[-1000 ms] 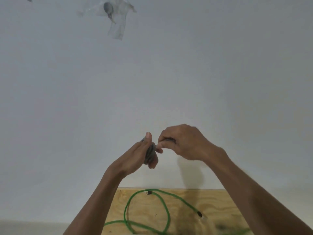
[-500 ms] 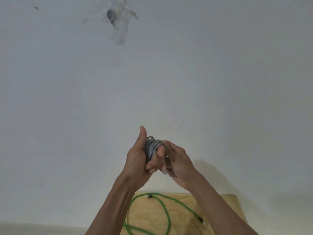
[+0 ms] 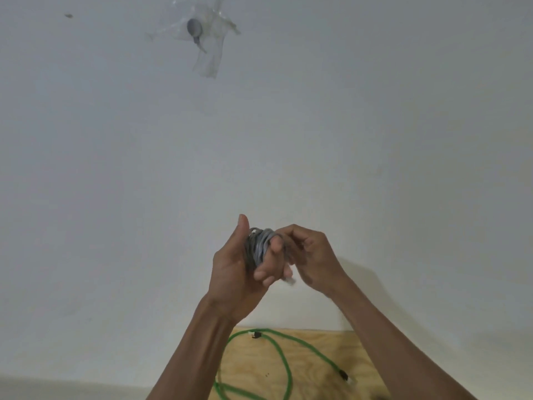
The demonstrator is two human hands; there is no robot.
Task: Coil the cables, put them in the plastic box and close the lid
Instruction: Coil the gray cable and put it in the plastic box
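A small coil of grey cable (image 3: 257, 247) is raised in front of the white wall. My left hand (image 3: 235, 269) wraps around the coil, thumb pointing up. My right hand (image 3: 313, 256) pinches the coil's right side, where a pale connector end (image 3: 290, 280) sticks out below the fingers. A green cable (image 3: 284, 362) lies in loose loops on the wooden table (image 3: 317, 342) below, with dark connectors at its ends. The plastic box is out of view.
A white wall (image 3: 115, 197) fills most of the view. A grey round object under clear tape (image 3: 199, 33) is stuck high on the wall. The table's back edge meets the wall.
The left hand has stayed closed round the grey coil. The right hand turned from under the coil to its right side, fingers curled on it. The view tilted slightly.
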